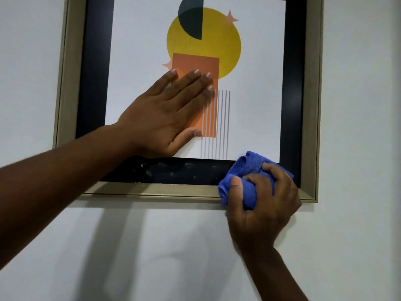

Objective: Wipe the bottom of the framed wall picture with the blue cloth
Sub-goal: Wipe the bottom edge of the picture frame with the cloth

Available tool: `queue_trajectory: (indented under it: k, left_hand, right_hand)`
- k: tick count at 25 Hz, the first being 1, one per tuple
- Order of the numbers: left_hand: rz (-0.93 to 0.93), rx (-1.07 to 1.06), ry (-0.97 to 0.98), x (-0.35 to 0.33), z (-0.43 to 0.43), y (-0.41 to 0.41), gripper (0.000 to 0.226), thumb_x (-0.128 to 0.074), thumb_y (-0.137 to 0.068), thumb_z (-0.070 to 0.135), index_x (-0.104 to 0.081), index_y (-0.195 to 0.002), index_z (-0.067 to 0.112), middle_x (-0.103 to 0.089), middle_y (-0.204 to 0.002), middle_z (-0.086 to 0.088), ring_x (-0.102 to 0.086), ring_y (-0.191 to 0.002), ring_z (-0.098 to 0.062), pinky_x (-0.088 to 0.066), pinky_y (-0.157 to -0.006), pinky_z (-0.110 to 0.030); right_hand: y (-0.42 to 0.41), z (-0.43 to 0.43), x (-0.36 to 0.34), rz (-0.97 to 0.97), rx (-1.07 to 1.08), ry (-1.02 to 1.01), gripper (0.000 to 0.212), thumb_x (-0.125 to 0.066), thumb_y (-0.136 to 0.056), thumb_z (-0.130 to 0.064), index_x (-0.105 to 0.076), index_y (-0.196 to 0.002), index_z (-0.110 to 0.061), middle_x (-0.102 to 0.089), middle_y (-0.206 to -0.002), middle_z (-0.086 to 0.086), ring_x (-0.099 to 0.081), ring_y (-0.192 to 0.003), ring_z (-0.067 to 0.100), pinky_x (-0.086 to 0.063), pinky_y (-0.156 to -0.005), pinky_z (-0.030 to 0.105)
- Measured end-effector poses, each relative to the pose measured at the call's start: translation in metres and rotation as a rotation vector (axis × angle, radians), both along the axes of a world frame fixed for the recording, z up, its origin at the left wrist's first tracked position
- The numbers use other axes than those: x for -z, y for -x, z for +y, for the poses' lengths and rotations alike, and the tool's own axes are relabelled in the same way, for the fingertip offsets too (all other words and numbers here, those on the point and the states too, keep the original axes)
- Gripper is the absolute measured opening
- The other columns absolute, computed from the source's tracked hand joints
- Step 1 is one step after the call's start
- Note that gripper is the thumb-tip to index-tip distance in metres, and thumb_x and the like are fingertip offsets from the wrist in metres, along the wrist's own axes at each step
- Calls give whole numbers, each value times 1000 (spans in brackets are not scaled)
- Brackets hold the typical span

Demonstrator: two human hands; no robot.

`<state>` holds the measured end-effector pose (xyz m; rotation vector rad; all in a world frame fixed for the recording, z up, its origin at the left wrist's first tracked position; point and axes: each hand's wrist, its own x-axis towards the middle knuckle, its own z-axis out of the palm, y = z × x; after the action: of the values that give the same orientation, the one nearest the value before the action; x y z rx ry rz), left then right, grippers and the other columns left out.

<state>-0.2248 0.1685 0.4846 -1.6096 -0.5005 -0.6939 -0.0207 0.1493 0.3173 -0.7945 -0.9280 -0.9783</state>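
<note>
The framed picture hangs on a white wall, with a beige frame, a black border and an abstract print of a yellow circle and an orange rectangle. My left hand lies flat on the glass over the print, fingers spread. My right hand grips the bunched blue cloth and presses it on the lower right part of the frame, over the black border and bottom rail. Smudges show on the black border left of the cloth.
Bare white wall surrounds the frame on the left, right and below. Shadows of my arms fall on the wall under the picture.
</note>
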Motion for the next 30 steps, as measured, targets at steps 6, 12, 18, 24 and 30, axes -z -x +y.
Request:
queue_trajectory:
  k: [6, 12, 18, 24, 30]
  left_hand:
    - [3, 28, 4, 0, 4, 10, 77, -13, -94, 60, -4, -153, 11, -7, -164, -13, -3, -151, -27, -9, -123, -50]
    - [8, 62, 9, -1, 3, 13, 77, -12, -94, 60, -6, -153, 10, -8, -163, -13, -5, -151, -27, -10, -123, -51]
    - [7, 57, 21, 0, 3, 18, 80, -13, -93, 61, -4, -153, 9, -6, -163, -14, -3, -151, -29, -11, -122, -53]
    - [34, 51, 27, -1, 3, 28, 80, -15, -93, 62, -3, -153, 10, -6, -164, -13, -3, -151, -28, -12, -123, -52]
    - [45, 48, 46, -4, 2, 39, 80, -17, -93, 62, -2, -153, 11, -4, -164, -12, -3, -151, -27, -11, -123, -51]
  right_hand:
    - [-11, -6, 14, -114, 42, 43, 27, -53, -92, -40, -60, -101, -16, -63, -122, 16, -54, -120, 32, -43, -98, 54]
    - [12, -2, 26, -204, 98, 134, 37, -43, -98, -43, -54, -126, -22, -49, -141, 10, -41, -137, 30, -31, -113, 55]
    - [38, -4, 15, -36, 10, 157, 42, -40, -99, -48, -59, -125, -21, -52, -144, 13, -38, -140, 32, -25, -116, 59]
    - [47, -6, 4, 63, -23, 81, 31, -47, -97, -35, -71, -104, -16, -65, -127, 10, -52, -128, 31, -35, -108, 62]
    - [66, 0, 19, -22, 36, 104, 32, -47, -94, -42, -61, -111, -19, -62, -127, 16, -48, -128, 32, -34, -107, 65]
